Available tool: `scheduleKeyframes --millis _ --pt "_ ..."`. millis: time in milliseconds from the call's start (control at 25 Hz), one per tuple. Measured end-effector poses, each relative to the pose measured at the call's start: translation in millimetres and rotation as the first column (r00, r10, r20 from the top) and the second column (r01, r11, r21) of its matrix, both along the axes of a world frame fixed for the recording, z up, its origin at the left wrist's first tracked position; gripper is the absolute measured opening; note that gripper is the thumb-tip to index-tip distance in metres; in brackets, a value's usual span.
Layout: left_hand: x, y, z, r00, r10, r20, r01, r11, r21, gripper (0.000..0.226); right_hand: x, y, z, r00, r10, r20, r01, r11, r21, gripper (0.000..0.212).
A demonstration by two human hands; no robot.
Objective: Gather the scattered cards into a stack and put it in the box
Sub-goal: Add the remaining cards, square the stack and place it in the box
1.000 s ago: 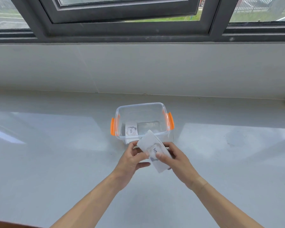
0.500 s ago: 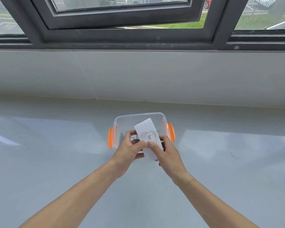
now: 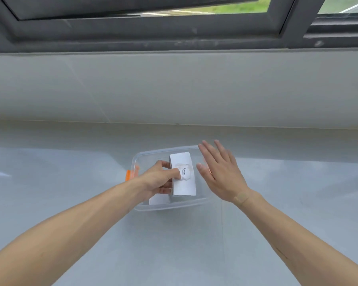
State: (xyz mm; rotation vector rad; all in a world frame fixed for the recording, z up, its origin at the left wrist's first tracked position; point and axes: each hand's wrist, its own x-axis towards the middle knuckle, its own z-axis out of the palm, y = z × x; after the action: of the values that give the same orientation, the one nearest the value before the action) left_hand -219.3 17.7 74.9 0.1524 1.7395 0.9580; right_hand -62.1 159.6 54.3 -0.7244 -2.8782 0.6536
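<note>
A clear plastic box (image 3: 145,157) with orange side clips stands on the pale counter in front of me. Inside it lies the white card stack (image 3: 184,182), its top card printed with the word "love". My left hand (image 3: 159,180) reaches into the box and grips the stack's left edge, thumb on top. My right hand (image 3: 219,172) hovers over the box's right side with fingers spread and holds nothing. Another white card (image 3: 158,200) lies on the box floor under my left hand.
The grey counter (image 3: 277,203) runs wide on both sides of the box. A pale wall rises behind it, and a dark window frame (image 3: 174,36) sits above.
The card stack went from both hands in front of the box down into the box. My right hand let go and opened over the right rim. The left hand still grips it.
</note>
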Motion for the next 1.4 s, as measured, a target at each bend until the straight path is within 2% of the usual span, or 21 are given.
scheduleKeyframes --millis 200,520,720,920,1120,1280,1400 --pt "14.6 21.1 -31.3 0.999 -0.031 -0.022 0.029 0.992 -0.124 0.041 -3.9 1.3 -17.8 0.999 0.005 -0.035 -0.009 0.993 -0.121 0.06" --pt "24.4 39.6 -50.7 0.998 -0.056 -0.029 0.052 0.991 -0.123 0.024 -4.3 -2.3 -17.5 0.998 -0.03 -0.055 0.021 0.987 -0.158 0.054" --pt "24.3 38.3 -59.6 0.97 -0.14 -0.199 0.098 0.973 -0.21 0.021 -5.0 -2.7 -18.2 0.997 -0.04 -0.064 0.029 0.985 -0.169 0.054" --pt "26.2 40.3 -62.4 0.939 -0.19 -0.288 0.106 0.953 -0.283 0.022 -4.4 -4.1 -18.3 0.997 -0.051 -0.062 0.04 0.984 -0.175 0.054" --pt "27.3 40.7 -61.6 0.935 -0.183 -0.304 0.093 0.953 -0.29 0.017 -4.9 -4.9 -20.4 0.996 -0.065 -0.064 0.053 0.982 -0.179 0.053" --pt "30.3 39.0 -61.7 0.919 -0.22 -0.327 0.108 0.938 -0.33 0.029 -2.6 -13.1 -24.2 0.992 -0.093 -0.085 0.075 0.977 -0.2 0.054" --pt "30.7 39.9 -62.2 0.896 -0.271 -0.352 0.144 0.927 -0.347 0.029 -0.9 -15.7 -25.7 0.989 -0.111 -0.095 0.088 0.972 -0.216 0.056"
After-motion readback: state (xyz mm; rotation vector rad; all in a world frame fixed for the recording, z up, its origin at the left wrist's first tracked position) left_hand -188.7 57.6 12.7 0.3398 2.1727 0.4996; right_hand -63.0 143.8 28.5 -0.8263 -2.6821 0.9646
